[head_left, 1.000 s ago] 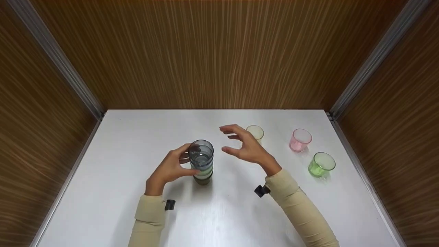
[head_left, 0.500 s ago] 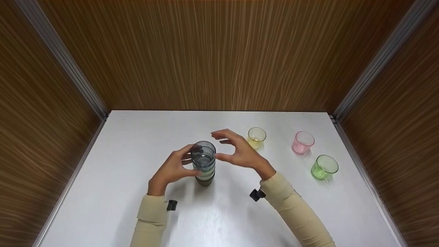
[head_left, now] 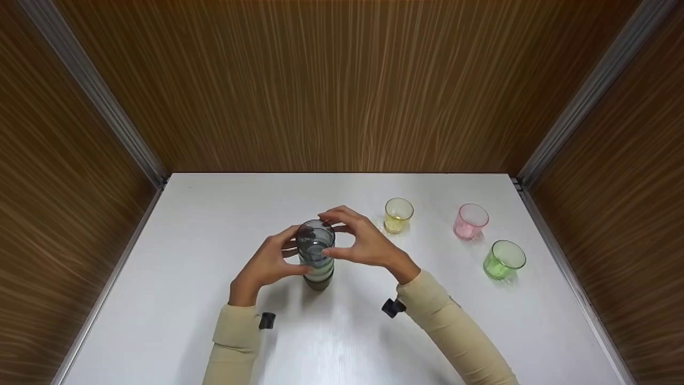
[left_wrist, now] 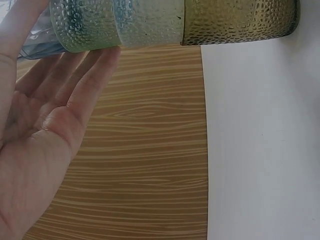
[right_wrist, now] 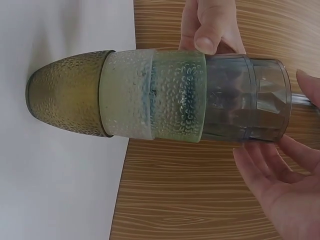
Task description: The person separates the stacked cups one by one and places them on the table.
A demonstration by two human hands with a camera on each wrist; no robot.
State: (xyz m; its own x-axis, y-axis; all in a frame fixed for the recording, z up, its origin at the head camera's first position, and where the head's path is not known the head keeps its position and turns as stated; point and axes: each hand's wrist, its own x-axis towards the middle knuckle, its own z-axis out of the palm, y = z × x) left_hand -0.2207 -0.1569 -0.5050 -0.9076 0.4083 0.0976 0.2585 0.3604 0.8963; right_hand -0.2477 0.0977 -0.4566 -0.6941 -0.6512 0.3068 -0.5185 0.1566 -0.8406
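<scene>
A tall stack of nested tinted glasses (head_left: 319,275) stands upright on the white table. Seen in the right wrist view, it runs from a textured amber glass (right_wrist: 70,95) at the bottom through a clear glass (right_wrist: 125,95) and a green glass (right_wrist: 180,95) to smooth blue-grey glasses at the top. My left hand (head_left: 270,262) grips the stack from the left, its thumb on the green part and its fingers behind. From the right, my right hand (head_left: 363,240) spreads thumb and fingers around the top grey glass (right_wrist: 270,100), fingertips right at the rim.
To the right stand three separate glasses: a yellow glass (head_left: 398,216), a pink glass (head_left: 471,222) and a light green glass (head_left: 504,260). Wood-grain panels (head_left: 342,85) close in the table (head_left: 240,203) at the back and on both sides.
My right hand has moved left from near the yellow glass to the top of the stack, leaving that glass in plain sight. The left hand keeps its hold on the stack.
</scene>
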